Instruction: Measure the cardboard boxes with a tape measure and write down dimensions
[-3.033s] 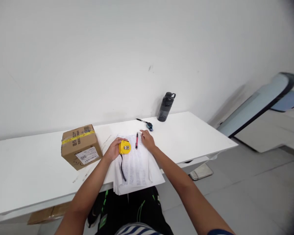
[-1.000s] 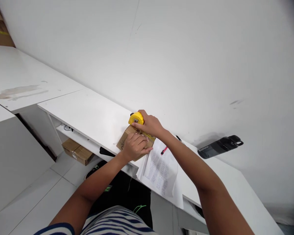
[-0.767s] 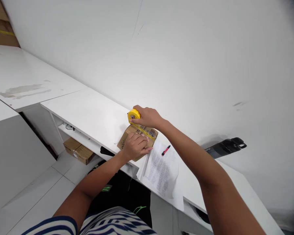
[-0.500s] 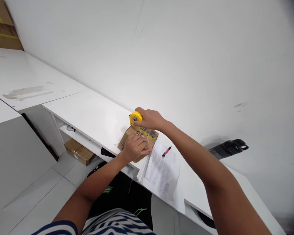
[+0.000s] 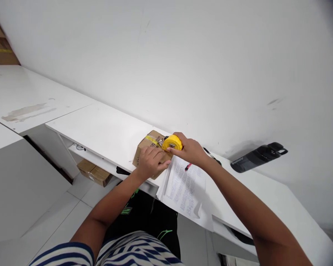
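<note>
**A:** Your hands, quick?

**B:** Your right hand (image 5: 190, 149) is clamped round one rounded yellow plastic tape measure (image 5: 172, 142), at the box's right top edge. Your left hand (image 5: 151, 160) lies flat, fingers together, on one brown cardboard box (image 5: 145, 142), taped yellow, on the smooth white table (image 5: 105, 129).

**A:** Counts beside it?

**B:** One stack of printed paper sheets (image 5: 187, 184) touching the box, one red pen (image 5: 188, 167) on it, one dark bottle (image 5: 256, 158) by the wall, well apart.
</note>
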Motion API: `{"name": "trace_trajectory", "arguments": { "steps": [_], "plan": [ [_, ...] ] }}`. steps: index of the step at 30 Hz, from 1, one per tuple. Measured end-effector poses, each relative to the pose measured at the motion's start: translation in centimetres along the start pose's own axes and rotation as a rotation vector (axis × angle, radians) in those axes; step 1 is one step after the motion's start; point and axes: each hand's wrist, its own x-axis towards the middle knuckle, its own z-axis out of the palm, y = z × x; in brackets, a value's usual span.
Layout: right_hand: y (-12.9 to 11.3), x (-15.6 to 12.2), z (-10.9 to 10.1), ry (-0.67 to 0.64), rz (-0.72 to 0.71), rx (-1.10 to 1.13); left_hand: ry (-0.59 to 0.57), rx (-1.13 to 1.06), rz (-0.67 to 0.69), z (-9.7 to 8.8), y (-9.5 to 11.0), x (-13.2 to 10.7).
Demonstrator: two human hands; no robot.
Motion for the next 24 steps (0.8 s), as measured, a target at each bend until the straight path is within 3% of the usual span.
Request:
{"name": "trace_trajectory", "arguments": {
  "steps": [6, 10, 13, 15, 18, 21, 24],
  "plan": [
    [-2.2, 3.6, 0.6, 0.022, -0.065, 0.008, 0.116, 0.256, 0.198, 0.3, -0.4, 0.1],
    [-4.5, 6.5, 0.3, 0.004, -0.160, -0.042, 0.173, 0.298, 0.270, 0.1, -0.1, 0.3],
    [-5.5, 7.2, 0.2, -0.019, -0.197, -0.087, 0.145, 0.291, 0.292, -0.9, 0.4, 0.4],
    [-5.7, 6.9, 0.3, -0.027, -0.194, -0.101, 0.123, 0.285, 0.197, -1.8, 0.4, 0.3],
    [-5.4, 6.1, 0.7, -0.034, -0.147, -0.064, 0.196, 0.191, -0.119, -2.8, -0.3, 0.6],
    [-4.9, 5.4, 1.3, -0.038, -0.098, 0.001, 0.216, -0.178, -0.487, -3.4, -1.3, 1.3],
    [-4.5, 5.1, 1.6, -0.035, -0.097, 0.036, 0.053, -0.562, -0.738, -3.8, -2.1, 2.1]
  ]
}}
